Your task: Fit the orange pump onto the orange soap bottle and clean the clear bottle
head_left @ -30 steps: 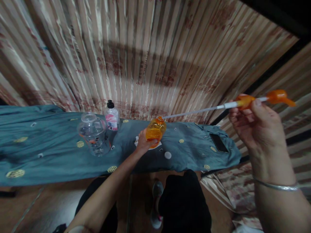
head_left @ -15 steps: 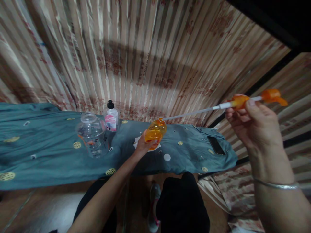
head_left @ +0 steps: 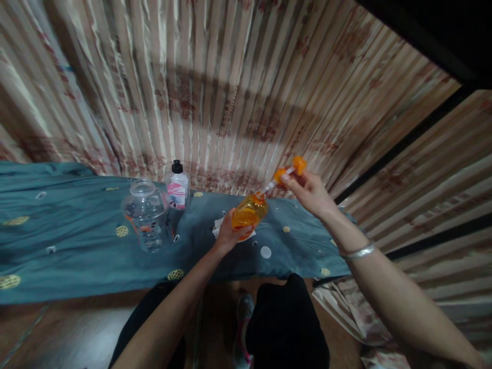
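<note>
My left hand (head_left: 229, 233) is wrapped round a clear bottle of orange liquid (head_left: 251, 212), which leans to the right above a white crumpled tissue (head_left: 218, 225). Between the fingers of my right hand (head_left: 309, 189) is an orange pump head (head_left: 281, 175), held just above and right of the bottle's mouth. Its nozzle end points up. The white tube below it runs down into the bottle neck, so its lower part is mostly out of sight. A small white cap (head_left: 265, 252) lies on the cloth in front of the bottle.
A large clear jar (head_left: 148, 218) and a clear bottle with a black cap and pink label (head_left: 177, 189) stand to the left on the green cloth (head_left: 88, 246). Behind rises a striped curtain (head_left: 215, 92). A dark bar (head_left: 403, 154) slants at the right.
My right hand has come left and down with the pump head, and most of the tube has slid into the bottle. The bottle tilts a little more to the right.
</note>
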Available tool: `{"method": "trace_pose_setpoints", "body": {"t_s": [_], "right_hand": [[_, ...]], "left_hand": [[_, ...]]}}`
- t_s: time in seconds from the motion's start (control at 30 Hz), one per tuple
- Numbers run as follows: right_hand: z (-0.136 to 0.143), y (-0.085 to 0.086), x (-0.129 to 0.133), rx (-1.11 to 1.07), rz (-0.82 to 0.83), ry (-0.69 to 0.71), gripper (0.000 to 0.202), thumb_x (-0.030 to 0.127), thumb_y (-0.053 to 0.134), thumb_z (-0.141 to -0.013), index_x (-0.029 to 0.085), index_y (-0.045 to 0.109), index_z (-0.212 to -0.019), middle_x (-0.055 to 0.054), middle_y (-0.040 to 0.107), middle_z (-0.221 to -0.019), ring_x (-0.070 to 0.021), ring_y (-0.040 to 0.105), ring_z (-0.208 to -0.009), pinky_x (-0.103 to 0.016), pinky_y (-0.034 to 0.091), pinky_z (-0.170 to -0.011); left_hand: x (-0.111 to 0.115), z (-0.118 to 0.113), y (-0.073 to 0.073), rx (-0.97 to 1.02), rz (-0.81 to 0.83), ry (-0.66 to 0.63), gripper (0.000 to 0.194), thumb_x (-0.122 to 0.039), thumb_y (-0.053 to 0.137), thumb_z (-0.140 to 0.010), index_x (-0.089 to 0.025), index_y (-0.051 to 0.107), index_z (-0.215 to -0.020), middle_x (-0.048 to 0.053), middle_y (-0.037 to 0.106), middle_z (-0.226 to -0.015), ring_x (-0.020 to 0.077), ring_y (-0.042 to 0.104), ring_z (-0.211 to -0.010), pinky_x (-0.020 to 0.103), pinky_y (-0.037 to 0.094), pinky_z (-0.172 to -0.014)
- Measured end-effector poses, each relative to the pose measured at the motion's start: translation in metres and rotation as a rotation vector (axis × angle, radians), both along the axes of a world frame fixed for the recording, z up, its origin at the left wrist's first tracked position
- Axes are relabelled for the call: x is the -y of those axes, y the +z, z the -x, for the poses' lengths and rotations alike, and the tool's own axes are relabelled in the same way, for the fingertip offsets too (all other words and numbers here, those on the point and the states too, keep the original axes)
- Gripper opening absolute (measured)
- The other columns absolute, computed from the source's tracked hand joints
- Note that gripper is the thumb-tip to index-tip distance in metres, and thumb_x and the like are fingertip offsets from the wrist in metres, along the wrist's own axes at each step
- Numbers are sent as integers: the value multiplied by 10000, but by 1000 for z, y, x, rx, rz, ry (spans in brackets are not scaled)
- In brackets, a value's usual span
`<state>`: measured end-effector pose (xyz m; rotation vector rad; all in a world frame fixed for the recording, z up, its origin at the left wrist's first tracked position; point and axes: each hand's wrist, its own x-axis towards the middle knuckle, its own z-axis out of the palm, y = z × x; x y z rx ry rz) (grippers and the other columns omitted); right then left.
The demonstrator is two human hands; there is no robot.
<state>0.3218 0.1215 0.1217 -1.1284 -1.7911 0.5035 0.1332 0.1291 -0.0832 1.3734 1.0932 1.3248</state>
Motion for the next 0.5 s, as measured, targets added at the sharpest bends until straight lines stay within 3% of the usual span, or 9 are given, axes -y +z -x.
{"method": "trace_pose_setpoints", "body": {"t_s": [0.1,0.2,0.5], "right_hand": [[12,-23,-7,272,8,-43,464,624,634,-905,167,706,-950,-29,715,-809,-161,631,-727,-266,502,-681],[16,-32,-8,450,42,-37,406,547,577,-957,163,707,-980,-34,714,-814,-164,609,-703,-261,459,-657],[12,-41,-10,482,84,4,391,509,548,-979,155,707,-1018,-34,716,-837,-167,608,-736,-267,459,-698]], "left_hand": [[1,1,-2,-10,-12,13,600,-347,845,-655,-236,583,-1183,53,693,-1148,270,676,-1090,440,522,-1000],[2,2,-3,-19,-27,14,570,-365,844,-663,-240,600,-1163,54,698,-1139,276,678,-1082,452,523,-996],[-1,1,-10,-20,-76,5,564,-401,857,-697,-236,604,-1174,56,702,-1129,271,682,-1063,475,544,-983]]}}
